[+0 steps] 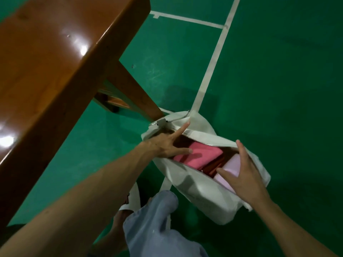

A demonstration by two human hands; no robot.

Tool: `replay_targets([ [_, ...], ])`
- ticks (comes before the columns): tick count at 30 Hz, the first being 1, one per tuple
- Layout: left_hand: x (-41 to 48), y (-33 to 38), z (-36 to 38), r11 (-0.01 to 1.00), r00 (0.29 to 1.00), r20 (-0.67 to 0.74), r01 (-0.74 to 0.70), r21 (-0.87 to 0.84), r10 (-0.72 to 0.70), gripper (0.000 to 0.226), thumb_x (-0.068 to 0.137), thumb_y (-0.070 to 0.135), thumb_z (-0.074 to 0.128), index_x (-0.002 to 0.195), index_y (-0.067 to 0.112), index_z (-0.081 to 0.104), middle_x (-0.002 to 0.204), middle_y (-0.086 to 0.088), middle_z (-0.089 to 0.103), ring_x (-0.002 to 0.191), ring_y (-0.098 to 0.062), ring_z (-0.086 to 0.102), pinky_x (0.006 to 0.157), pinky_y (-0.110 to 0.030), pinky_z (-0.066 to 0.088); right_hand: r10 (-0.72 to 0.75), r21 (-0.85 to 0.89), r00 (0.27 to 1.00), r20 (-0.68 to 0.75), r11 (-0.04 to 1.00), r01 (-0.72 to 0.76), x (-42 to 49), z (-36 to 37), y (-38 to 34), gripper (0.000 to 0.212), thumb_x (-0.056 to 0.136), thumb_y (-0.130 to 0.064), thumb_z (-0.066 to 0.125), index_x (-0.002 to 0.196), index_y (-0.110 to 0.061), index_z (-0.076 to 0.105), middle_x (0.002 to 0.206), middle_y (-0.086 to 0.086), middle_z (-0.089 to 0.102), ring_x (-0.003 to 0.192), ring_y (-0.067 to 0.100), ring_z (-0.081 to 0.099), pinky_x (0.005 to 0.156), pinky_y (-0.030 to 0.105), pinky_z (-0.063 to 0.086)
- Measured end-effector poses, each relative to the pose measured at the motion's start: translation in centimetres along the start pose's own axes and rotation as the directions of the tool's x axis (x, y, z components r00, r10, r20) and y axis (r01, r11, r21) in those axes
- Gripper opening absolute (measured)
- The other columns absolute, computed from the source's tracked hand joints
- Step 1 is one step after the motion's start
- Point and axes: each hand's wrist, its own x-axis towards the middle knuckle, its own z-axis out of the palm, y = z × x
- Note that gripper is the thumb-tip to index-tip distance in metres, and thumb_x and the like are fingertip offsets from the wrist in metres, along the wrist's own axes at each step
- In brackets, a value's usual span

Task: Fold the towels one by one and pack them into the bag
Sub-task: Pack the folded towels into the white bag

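Open white cloth bag (202, 197) holds a folded pink towel (200, 156) and a lilac towel (232, 164); left hand (163, 145) and right hand (245, 175) rest there, fingers spread.

— Where is there room at the mouth of the bag (204, 193)?
— Only the middle strip, between the pink towel (196, 154) and the lilac towel (232, 165). The left hand (163, 145) covers one end, the right hand (246, 179) the other.
— And around it?
— The table leg (130, 86) touches the far corner. The green floor (278, 89) on the right gives free approach.
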Motion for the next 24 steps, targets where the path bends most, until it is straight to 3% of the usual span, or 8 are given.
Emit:
replay_targets([
  [5, 1.9, 1.2, -1.2, 0.976, 0.998, -0.023, -0.068, -0.209, 0.065, 0.084, 0.083, 0.072, 0.046, 0.129, 0.068, -0.024, 0.157, -0.019, 0.020, 0.140, -0.038, 0.032, 0.117, -0.044, 0.021, 0.113, 0.132, 0.973, -0.202, 0.987, -0.087, -1.3, 3.2, 0.9, 0.089, 0.090, -0.032, 0.067, 0.154, -0.038, 0.005, 0.156, 0.013, 0.033, 0.139, 0.038, 0.038, 0.108, 0.050, 0.036],
  [8, 2.7, 1.9, -2.0, 0.979, 0.987, -0.133, -0.117, -0.164, 0.095, 0.082, 0.083, 0.074, 0.044, 0.133, 0.066, -0.021, 0.153, -0.020, 0.029, 0.136, -0.038, 0.036, 0.114, -0.047, 0.025, 0.143, 0.182, 0.945, -0.294, 0.979, -0.091, -2.5, 4.7, 0.9, 0.083, 0.093, -0.027, 0.064, 0.156, -0.030, 0.009, 0.155, 0.016, 0.035, 0.136, 0.039, 0.040, 0.105, 0.048, 0.037],
  [12, 2.3, 1.3, -1.8, 0.985, 0.979, -0.183, -0.115, -0.127, 0.091, 0.081, 0.081, 0.076, 0.041, 0.135, 0.066, -0.019, 0.142, -0.020, 0.041, 0.128, -0.041, 0.043, 0.111, -0.047, 0.030, 0.202, 0.160, 0.936, -0.288, 0.974, -0.161, -2.7, 5.2, 0.8, 0.087, 0.092, -0.031, 0.065, 0.156, -0.031, 0.006, 0.152, 0.020, 0.037, 0.133, 0.041, 0.042, 0.104, 0.049, 0.038],
  [17, 0.1, 1.0, -1.8, 0.997, 0.984, -0.177, -0.019, -0.070, 0.006, 0.082, 0.081, 0.078, 0.040, 0.137, 0.063, -0.018, 0.156, -0.020, 0.023, 0.135, -0.045, 0.036, 0.114, -0.055, 0.025, 0.179, 0.035, 0.964, -0.197, 0.984, -0.176, -1.3, 1.2, 0.7, 0.095, 0.087, -0.047, 0.067, 0.153, -0.042, -0.002, 0.150, 0.022, 0.039, 0.133, 0.043, 0.043, 0.106, 0.052, 0.039],
  [20, -1.3, 2.3, -2.0, 0.988, 0.971, -0.224, 0.045, -0.149, -0.078, 0.080, 0.078, 0.083, 0.036, 0.130, 0.068, -0.023, 0.157, -0.022, 0.018, 0.136, -0.047, 0.033, 0.113, -0.060, 0.024, 0.118, -0.116, 0.981, -0.155, 0.984, -0.136, -1.4, -1.8, 0.3, 0.095, 0.086, -0.053, 0.065, 0.152, -0.045, -0.003, 0.138, 0.026, 0.051, 0.120, 0.044, 0.053, 0.098, 0.051, 0.045],
  [24, -2.7, 3.5, 0.3, 0.971, 0.970, -0.204, 0.086, -0.223, -0.133, 0.079, 0.073, 0.088, 0.030, 0.125, 0.071, -0.027, 0.157, -0.022, 0.014, 0.133, -0.049, 0.036, 0.111, -0.064, 0.026, 0.055, -0.212, 0.991, -0.120, 0.974, -0.080, -1.1, -3.9, 0.7, 0.094, 0.087, -0.052, 0.065, 0.154, -0.042, 0.000, 0.137, 0.025, 0.053, 0.119, 0.041, 0.055, 0.097, 0.049, 0.047],
])
